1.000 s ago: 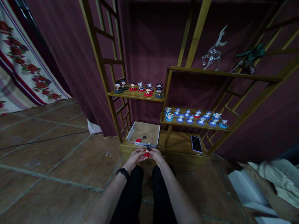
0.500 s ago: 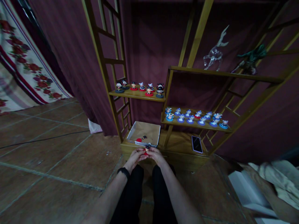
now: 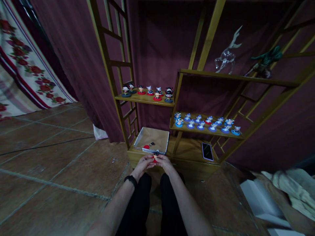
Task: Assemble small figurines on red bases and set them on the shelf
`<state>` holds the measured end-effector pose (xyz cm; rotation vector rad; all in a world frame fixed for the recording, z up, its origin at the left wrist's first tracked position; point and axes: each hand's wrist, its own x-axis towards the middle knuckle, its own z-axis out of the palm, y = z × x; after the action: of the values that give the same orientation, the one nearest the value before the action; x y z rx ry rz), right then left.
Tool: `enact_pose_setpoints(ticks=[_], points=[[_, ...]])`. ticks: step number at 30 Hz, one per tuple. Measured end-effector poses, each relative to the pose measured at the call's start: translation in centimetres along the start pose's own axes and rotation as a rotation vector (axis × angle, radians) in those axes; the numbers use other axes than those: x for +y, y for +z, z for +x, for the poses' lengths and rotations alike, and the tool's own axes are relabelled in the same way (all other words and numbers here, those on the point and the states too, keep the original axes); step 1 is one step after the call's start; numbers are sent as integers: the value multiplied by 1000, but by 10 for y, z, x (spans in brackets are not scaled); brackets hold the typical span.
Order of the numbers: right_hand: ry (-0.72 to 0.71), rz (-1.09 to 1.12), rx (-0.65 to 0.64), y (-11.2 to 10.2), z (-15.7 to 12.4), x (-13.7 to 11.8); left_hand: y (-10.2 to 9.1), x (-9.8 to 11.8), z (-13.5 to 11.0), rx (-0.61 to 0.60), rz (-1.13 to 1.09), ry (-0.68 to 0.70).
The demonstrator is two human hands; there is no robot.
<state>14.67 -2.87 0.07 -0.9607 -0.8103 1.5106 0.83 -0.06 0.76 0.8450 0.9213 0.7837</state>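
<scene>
Between my two hands is a small figurine [image 3: 156, 156] with dark hair and a red base. My left hand [image 3: 144, 165] grips it from the left, and my right hand [image 3: 165, 163] pinches it from the right. The fingers of both hands are closed around its lower part, which they partly hide. Just beyond my hands, an open shallow box [image 3: 161, 137] rests on the bottom shelf. Inside it lie a red disc [image 3: 146, 147] and a small dark piece [image 3: 152, 144].
Several figurines stand on the upper left shelf [image 3: 145, 99] and on the lower right shelf [image 3: 209, 130]. A phone [image 3: 207, 151] lies on the bottom shelf. Higher up are a clear deer ornament [image 3: 225, 59] and a green ornament [image 3: 268, 60]. White boxes [image 3: 261, 200] sit near another person's arm at right.
The figurine has shifted very slightly between my fingers, which keep hold of it. Otherwise the scene looks the same.
</scene>
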Motion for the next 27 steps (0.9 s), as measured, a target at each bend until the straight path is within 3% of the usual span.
enact_pose_setpoints(ticks=[14, 27], points=[[-9, 0, 76, 2, 1, -2, -1, -5, 5, 25, 4, 49], [-3, -50, 64, -3, 2, 2, 1, -4, 3, 33, -7, 86]])
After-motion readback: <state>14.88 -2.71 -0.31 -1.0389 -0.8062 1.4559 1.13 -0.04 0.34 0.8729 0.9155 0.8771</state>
